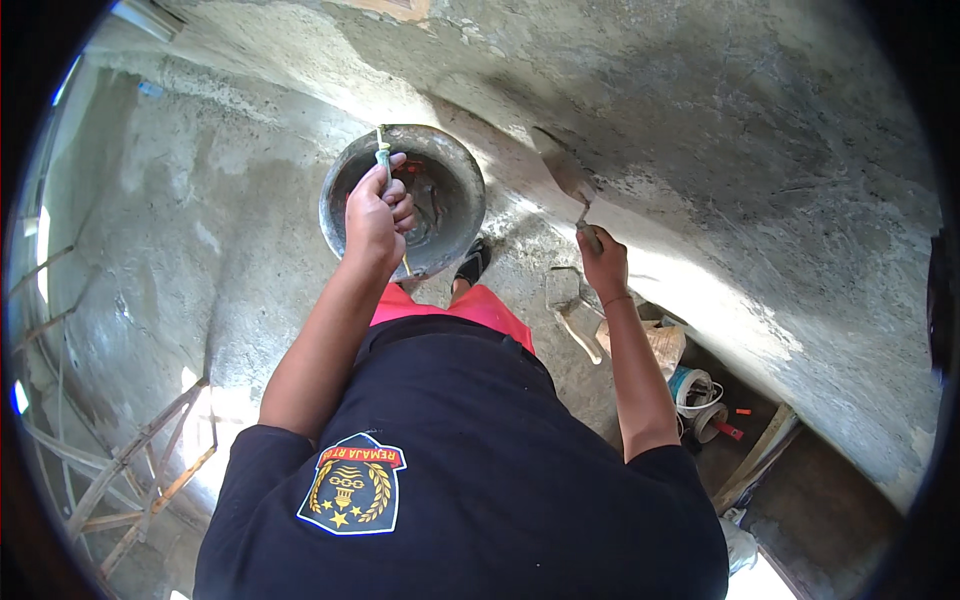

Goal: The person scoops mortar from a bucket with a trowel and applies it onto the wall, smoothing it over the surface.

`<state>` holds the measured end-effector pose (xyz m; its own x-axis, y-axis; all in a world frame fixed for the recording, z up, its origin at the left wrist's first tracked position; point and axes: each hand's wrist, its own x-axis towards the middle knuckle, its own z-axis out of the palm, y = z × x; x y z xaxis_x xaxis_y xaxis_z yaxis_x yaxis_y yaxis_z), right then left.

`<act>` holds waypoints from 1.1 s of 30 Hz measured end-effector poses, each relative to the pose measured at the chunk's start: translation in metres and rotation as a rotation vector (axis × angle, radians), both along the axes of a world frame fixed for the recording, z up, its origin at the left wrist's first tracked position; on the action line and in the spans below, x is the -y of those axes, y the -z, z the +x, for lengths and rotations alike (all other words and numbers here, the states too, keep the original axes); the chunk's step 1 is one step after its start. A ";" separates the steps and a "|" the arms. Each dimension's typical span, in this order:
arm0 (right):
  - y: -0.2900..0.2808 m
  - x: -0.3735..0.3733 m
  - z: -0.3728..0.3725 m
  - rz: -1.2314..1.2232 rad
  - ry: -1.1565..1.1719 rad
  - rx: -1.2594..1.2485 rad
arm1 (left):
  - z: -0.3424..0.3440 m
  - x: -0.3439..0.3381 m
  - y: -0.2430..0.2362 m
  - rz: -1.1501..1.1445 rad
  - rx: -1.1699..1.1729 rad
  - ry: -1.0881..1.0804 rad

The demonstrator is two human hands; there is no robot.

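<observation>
Landmark, as I log it from my remote station: one round, dark basin (462, 190) on the floor (240, 200), its contents too dim for me to name. Left hand (380, 210): over the basin's near-left portion, fingers closed round a slim tool (383, 157) with a greenish handle and a pale upper end; its kind I cannot tell. Right hand (604, 262): to the right of the basin, well apart from the left hand, closed on the grip of one trowel (566, 172). Trowel: right of the basin, blade pointing up and away, close to the rough grey wall (700, 130); I cannot tell whether metal meets surface. Further stock: one dark shoe (474, 262), just beside the basin's lower right rim; one wooden-handled tool (580, 335) with a bent metal frame, lower right of the basin; one blue-and-white bucket (690, 388), tipped, farther along that same side; one framework of bars (150, 470), well to the lower left of the basin. Step in hand, by my judgement: trowel work at the wall, right of the basin. The next move, I judge, calls for a flat blade angle and a steady right wrist, with the left-hand tool held clear.
</observation>
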<state>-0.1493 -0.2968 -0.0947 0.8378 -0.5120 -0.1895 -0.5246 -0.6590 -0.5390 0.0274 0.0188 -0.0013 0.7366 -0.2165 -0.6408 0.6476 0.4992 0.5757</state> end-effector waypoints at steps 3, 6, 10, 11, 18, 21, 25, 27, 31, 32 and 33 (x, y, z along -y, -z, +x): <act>-0.013 -0.003 0.005 0.067 0.055 0.037 | -0.002 -0.004 0.001 0.010 -0.004 -0.008; 0.001 0.008 0.012 0.032 -0.021 -0.088 | -0.003 0.001 -0.002 -0.026 -0.016 0.010; 0.002 0.001 -0.002 0.016 -0.035 -0.104 | -0.002 -0.001 -0.003 -0.011 -0.033 -0.005; -0.005 0.000 -0.009 0.015 -0.038 -0.106 | -0.004 -0.003 -0.003 -0.011 -0.035 -0.009; -0.038 0.019 -0.023 -0.001 0.040 0.046 | -0.004 -0.006 0.003 -0.002 -0.014 0.013; -0.036 0.020 -0.010 0.000 0.020 0.025 | -0.004 -0.003 0.001 0.002 -0.016 0.019; -0.014 0.022 0.008 0.020 0.000 -0.016 | -0.005 0.000 0.000 -0.009 -0.026 0.022; -0.012 0.015 0.014 0.022 -0.062 -0.214 | -0.008 -0.001 0.000 0.000 -0.026 0.021; -0.020 0.007 -0.002 0.077 -0.019 -0.097 | -0.005 -0.009 0.002 0.005 0.002 0.006; -0.022 0.008 -0.006 0.084 -0.005 -0.047 | -0.006 -0.011 0.002 0.007 0.001 0.003; -0.021 0.010 -0.008 0.086 -0.008 -0.049 | -0.007 -0.012 0.002 0.011 -0.001 0.002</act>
